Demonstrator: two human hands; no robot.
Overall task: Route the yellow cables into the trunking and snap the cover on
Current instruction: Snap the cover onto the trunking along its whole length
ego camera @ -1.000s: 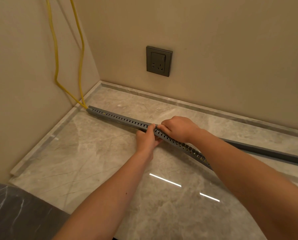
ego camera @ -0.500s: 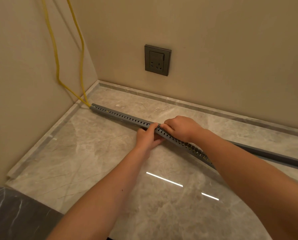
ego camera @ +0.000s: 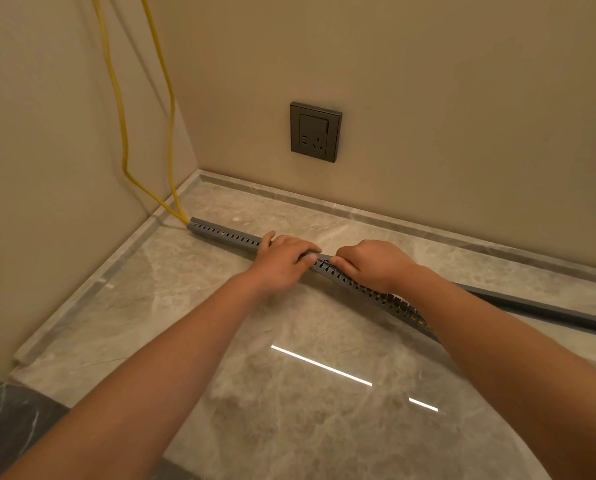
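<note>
Grey slotted trunking lies slantwise on the marble surface, from the left corner toward the lower right. Two yellow cables hang down the left wall and enter its left end. More yellow shows through the slots near my right forearm. My left hand lies palm-down over the trunking, with its fingers curled across the top. My right hand grips the trunking just to the right, thumb on the near side. A short stretch of slotted wall shows between the hands. A second long grey strip lies behind my right arm.
A dark wall socket sits on the back wall above the trunking. A raised marble lip runs along both walls. A dark grey veined surface fills the lower left corner. Ceiling lights reflect on the polished marble.
My left hand has slid left along the trunking and turned palm-down over its top. The two hands, earlier touching, are now a little apart. The right hand has stayed in place.
</note>
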